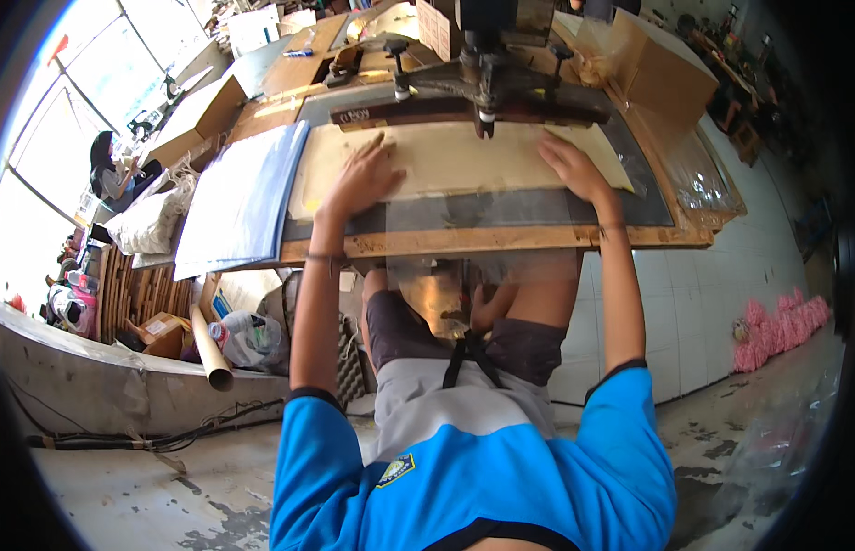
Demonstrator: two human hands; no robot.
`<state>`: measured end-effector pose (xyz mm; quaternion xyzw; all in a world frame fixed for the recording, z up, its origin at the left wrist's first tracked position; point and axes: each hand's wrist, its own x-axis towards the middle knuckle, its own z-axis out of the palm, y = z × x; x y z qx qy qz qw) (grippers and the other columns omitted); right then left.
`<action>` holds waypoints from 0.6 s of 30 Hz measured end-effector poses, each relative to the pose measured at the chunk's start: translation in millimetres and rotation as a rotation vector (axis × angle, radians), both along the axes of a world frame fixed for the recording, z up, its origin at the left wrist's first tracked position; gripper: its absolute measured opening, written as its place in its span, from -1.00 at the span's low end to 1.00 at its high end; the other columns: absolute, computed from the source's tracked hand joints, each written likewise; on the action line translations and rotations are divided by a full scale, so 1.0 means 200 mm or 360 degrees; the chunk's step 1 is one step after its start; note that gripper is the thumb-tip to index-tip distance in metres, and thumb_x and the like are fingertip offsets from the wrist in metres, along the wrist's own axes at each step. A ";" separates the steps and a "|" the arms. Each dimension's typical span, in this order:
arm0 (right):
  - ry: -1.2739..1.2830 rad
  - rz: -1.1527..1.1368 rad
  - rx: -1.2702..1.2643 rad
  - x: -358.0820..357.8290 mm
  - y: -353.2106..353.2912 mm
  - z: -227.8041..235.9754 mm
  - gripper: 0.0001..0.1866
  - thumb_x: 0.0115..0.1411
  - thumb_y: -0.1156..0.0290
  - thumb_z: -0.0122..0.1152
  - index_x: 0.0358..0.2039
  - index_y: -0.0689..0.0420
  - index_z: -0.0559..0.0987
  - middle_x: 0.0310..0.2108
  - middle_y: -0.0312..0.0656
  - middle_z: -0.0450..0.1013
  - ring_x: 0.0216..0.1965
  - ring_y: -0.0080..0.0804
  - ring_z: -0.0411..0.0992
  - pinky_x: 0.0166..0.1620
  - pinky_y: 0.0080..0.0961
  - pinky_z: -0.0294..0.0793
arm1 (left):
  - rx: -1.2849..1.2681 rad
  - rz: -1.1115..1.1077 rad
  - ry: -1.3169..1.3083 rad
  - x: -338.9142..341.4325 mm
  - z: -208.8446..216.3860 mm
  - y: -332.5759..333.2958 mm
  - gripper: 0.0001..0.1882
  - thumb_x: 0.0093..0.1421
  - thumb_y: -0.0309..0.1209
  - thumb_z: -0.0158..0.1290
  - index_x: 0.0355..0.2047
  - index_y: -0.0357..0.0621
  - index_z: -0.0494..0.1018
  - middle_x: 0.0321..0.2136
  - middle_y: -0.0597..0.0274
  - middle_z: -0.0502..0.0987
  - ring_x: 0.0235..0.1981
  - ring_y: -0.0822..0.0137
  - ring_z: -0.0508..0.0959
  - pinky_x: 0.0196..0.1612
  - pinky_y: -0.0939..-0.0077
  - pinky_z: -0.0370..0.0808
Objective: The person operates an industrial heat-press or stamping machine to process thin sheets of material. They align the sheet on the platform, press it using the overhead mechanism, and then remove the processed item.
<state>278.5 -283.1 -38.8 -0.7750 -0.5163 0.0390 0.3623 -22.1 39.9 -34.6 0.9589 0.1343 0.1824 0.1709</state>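
Note:
A pale yellow sheet (pixel 464 165) lies on the dark grey bed (pixel 630 213) of a press at the bench. My left hand (pixel 366 174) rests on the left part of that sheet, fingers stretched toward the bar. On its right part lies my right hand (pixel 574 167), fingers extended, palm down. Over the sheet's front and the bench edge hangs a clear plastic sheet (pixel 483 241); neither hand appears to grip it. The press head (pixel 483 78), with black knobs, stands above a long dark bar (pixel 538 112) just beyond my hands.
Left of the bed is a stack of bluish-white plastic sheets (pixel 239 188), overhanging the bench edge. Cardboard boxes (pixel 662 69) stand at the far right and left. A cardboard tube (pixel 210 349) leans below, left. Pink bundled material (pixel 781 332) lies on the floor. Another person (pixel 115 174) sits far left.

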 end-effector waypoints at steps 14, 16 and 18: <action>0.0146 -0.0287 0.0202 -0.32 -0.32 0.06 -0.62 0.48 0.16 0.18 0.02 0.22 0.68 0.15 -0.08 0.59 0.21 -0.20 0.51 0.28 -0.33 0.42 | 0.0044 0.0286 -0.0130 -0.30 0.06 -0.34 -0.49 0.37 -0.03 0.14 0.25 0.11 0.54 0.38 -0.04 0.38 0.45 -0.07 0.26 0.52 0.05 0.11; 0.0119 -0.0285 0.0202 -0.32 -0.30 0.08 -0.62 0.48 0.17 0.18 0.01 0.24 0.68 0.14 -0.08 0.60 0.21 -0.22 0.52 0.27 -0.35 0.42 | 0.0023 0.0281 -0.0159 -0.29 0.06 -0.32 -0.50 0.36 -0.04 0.14 0.24 0.12 0.56 0.38 -0.05 0.38 0.45 -0.08 0.27 0.52 0.05 0.11; 0.0111 -0.0291 0.0206 -0.33 -0.31 0.07 -0.63 0.48 0.18 0.18 0.00 0.25 0.68 0.14 -0.08 0.60 0.21 -0.22 0.52 0.27 -0.35 0.42 | 0.0014 0.0280 -0.0151 -0.29 0.06 -0.33 -0.51 0.36 -0.04 0.15 0.23 0.12 0.57 0.38 -0.06 0.38 0.45 -0.07 0.27 0.51 0.04 0.11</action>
